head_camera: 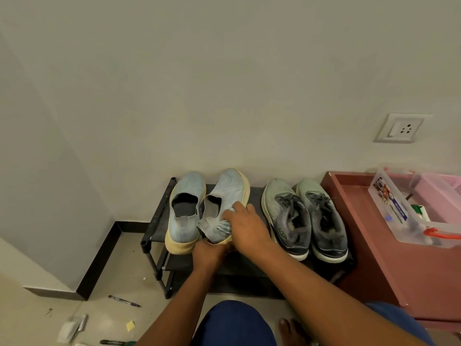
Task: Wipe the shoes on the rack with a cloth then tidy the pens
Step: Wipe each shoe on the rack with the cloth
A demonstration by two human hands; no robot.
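Observation:
Two pairs of shoes stand on the top shelf of a black shoe rack (152, 228). The left pair is light blue with cream soles, the right pair (304, 216) grey-green with laces. My left hand (209, 253) grips the heel end of the right light-blue shoe (229, 186), which is tilted. My right hand (247, 228) lies on that shoe's side, fingers bent over a pale blue-grey cloth (220, 226) pressed against it. The other light-blue shoe (185, 211) sits flat beside it. On the floor at the lower left lie one pen (124, 301) and another pen (117, 342).
A reddish-brown cabinet (374, 245) stands right of the rack, carrying a clear plastic box (389, 203) and a pink basket (441, 193). A wall socket (401, 128) is above it. Paper scraps (72, 328) lie on the floor near the pens. My knee and bare foot are at the bottom.

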